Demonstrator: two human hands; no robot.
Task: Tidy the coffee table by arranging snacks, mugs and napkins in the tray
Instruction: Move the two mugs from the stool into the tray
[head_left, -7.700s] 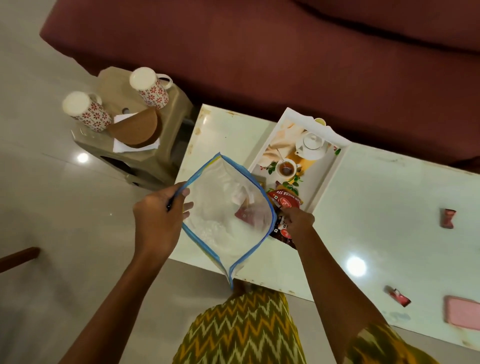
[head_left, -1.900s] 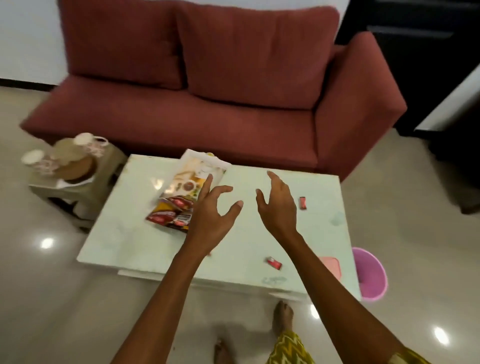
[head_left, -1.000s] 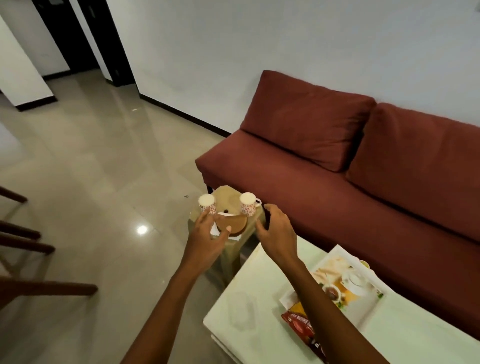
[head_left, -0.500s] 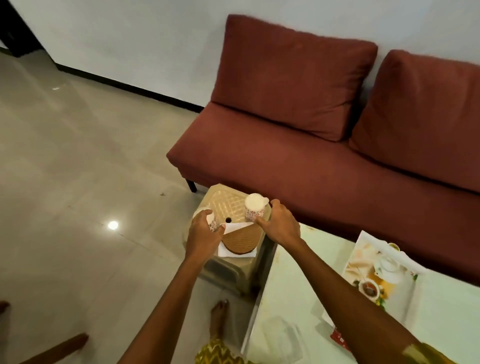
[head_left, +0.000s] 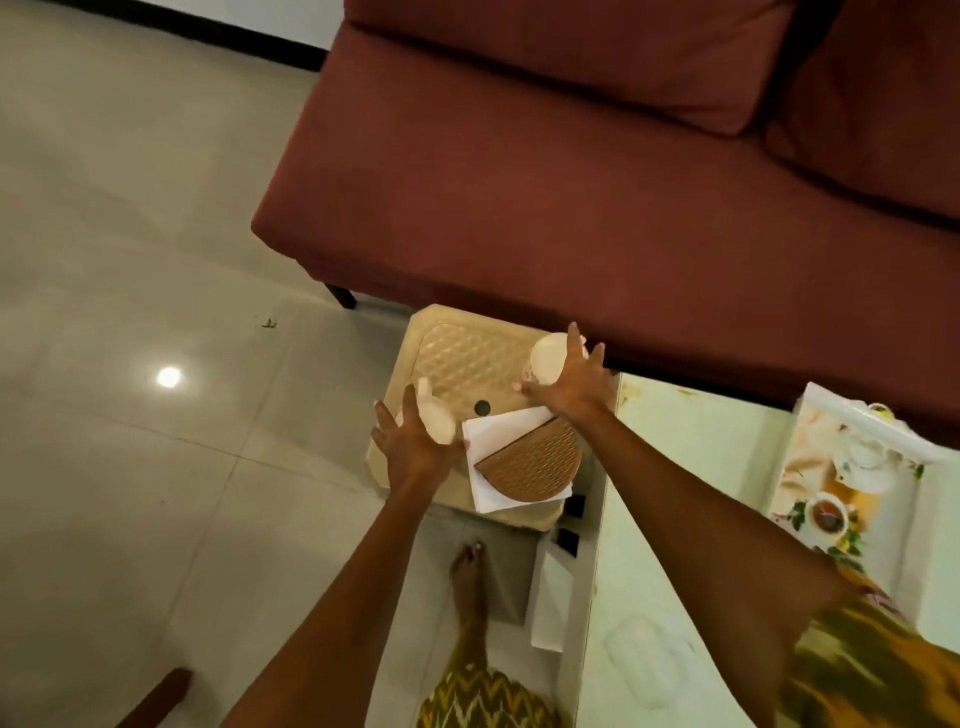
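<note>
Two patterned mugs stand on a beige plastic stool (head_left: 462, 358) beside the coffee table. My left hand (head_left: 415, 441) wraps the left mug (head_left: 435, 421); my right hand (head_left: 569, 387) wraps the right mug (head_left: 548, 358). Between them lie white napkins (head_left: 496, 431) under a round brown woven coaster (head_left: 535, 462). The printed tray (head_left: 919, 514) rests on the white coffee table (head_left: 670, 545) at the right edge, its picture showing a teapot and cup.
A maroon sofa (head_left: 597, 171) runs behind the stool and table. Glossy tiled floor (head_left: 130, 312) lies to the left. My bare foot (head_left: 467, 577) stands between stool and table. A wooden furniture leg (head_left: 156, 696) pokes in at bottom left.
I turned from the coffee table to the stool, and both hands reached out and closed around the two mugs. The view has tipped further down over the stool.
</note>
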